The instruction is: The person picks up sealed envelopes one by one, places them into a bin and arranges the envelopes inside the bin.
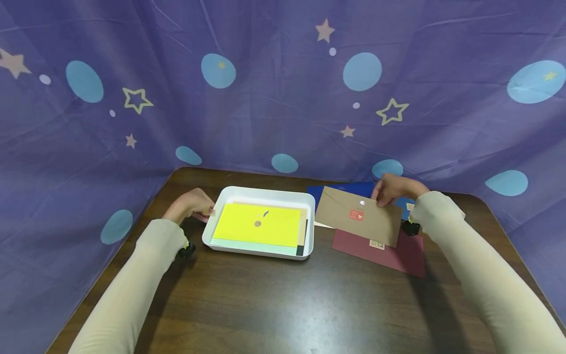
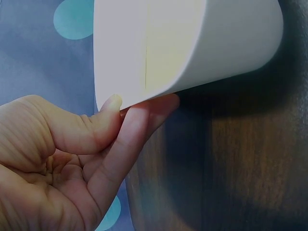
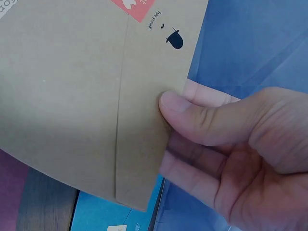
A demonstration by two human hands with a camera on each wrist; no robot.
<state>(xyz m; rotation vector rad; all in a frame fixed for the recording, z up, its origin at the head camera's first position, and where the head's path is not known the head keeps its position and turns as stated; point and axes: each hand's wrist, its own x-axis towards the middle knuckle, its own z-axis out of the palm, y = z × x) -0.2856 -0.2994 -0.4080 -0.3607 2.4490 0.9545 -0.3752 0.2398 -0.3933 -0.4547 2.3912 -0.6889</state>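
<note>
My left hand [image 1: 193, 204] pinches the left rim of a white tray [image 1: 261, 192], thumb over the edge and fingers beneath, as the left wrist view shows. Inside the tray a yellow envelope [image 1: 247, 228] lies on top of other envelopes, with a mint-green one [image 1: 247, 247] peeking out below it. On the right, my right hand [image 1: 393, 188] holds a brown kraft envelope [image 1: 338, 206] by its upper edge, between thumb and fingers. A red heart sticker [image 3: 134, 7] and small black prints mark that envelope. It overlaps a dark red envelope [image 1: 398, 258] in the head view.
Behind the kraft envelope lie a dark blue envelope [image 1: 358, 187] and a lighter blue one [image 1: 403, 206]. A white corner [image 1: 325, 224] shows at its left. All this is on a brown wooden table [image 1: 265, 300], with a purple star-patterned cloth [image 1: 283, 108] hanging behind it.
</note>
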